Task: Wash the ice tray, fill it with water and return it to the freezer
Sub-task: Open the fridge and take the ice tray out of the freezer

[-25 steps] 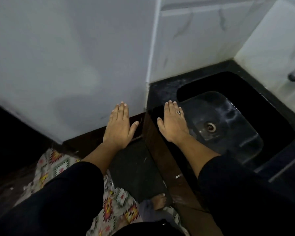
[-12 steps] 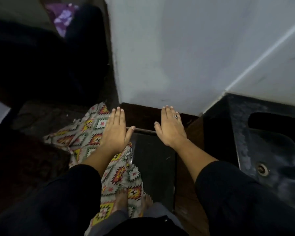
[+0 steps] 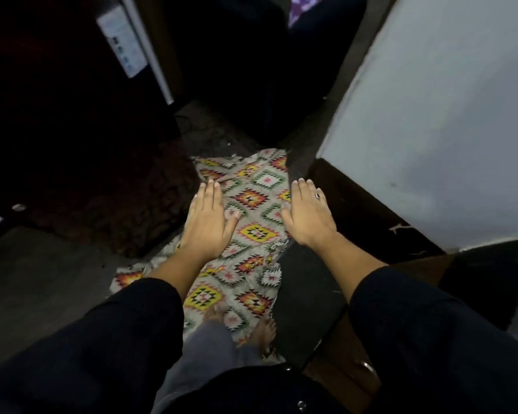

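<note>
Hovering flat above the patterned cloth [image 3: 251, 198] beneath them, the left grip [image 3: 205, 222] and right grip [image 3: 307, 216] are spread wide, holding nothing, while the ice tray is out of view; probably light, stiff and slick when wet, it wants holding by both end rims.

Both flat, empty hands, left hand [image 3: 206, 218] and right hand [image 3: 307, 213] (ring on one finger), hover with fingertips over a patterned cloth [image 3: 251, 201].
</note>
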The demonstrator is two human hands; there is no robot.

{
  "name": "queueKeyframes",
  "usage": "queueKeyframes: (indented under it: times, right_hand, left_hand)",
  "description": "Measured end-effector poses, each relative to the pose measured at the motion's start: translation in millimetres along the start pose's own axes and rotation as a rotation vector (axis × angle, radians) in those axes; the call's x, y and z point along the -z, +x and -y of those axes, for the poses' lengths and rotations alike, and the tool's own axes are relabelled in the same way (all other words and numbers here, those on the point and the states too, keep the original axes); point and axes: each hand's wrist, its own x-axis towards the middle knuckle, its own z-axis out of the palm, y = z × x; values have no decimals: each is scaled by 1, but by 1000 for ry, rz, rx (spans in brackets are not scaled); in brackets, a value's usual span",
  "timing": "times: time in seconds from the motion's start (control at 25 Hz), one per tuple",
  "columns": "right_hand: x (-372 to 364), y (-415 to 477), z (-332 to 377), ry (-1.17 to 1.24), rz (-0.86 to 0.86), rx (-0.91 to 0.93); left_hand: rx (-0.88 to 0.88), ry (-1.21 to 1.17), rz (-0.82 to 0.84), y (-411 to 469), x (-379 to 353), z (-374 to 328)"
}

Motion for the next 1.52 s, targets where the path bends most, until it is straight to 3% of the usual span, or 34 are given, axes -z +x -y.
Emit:
queueKeyframes:
  times: [0.4, 0.8, 0.92, 1.04, 1.32, 1.4, 1.52]
  right_hand:
    - [-14, 15, 192, -96, 30, 378]
    - [16, 8, 375, 25, -8, 489]
    - [38, 15, 420, 248, 11, 450]
    - [68, 16, 471, 629, 24, 385]
    - [122, 30, 564, 1377, 11, 301]
    - [122, 36, 575, 1483, 19, 221]
    - [113, 43, 589, 1452, 53, 177]
  left_hand:
    - [406, -97, -139, -131, 25, 158]
    - [519, -54, -328, -207, 111, 324]
    - [513, -14, -406, -206, 151, 363]
    - [474, -14, -508, -196, 202, 392]
    - [240, 79, -713, -146, 326, 433]
    - [152, 155, -716, -130, 351, 440]
    - [35, 258, -677, -112, 373, 445]
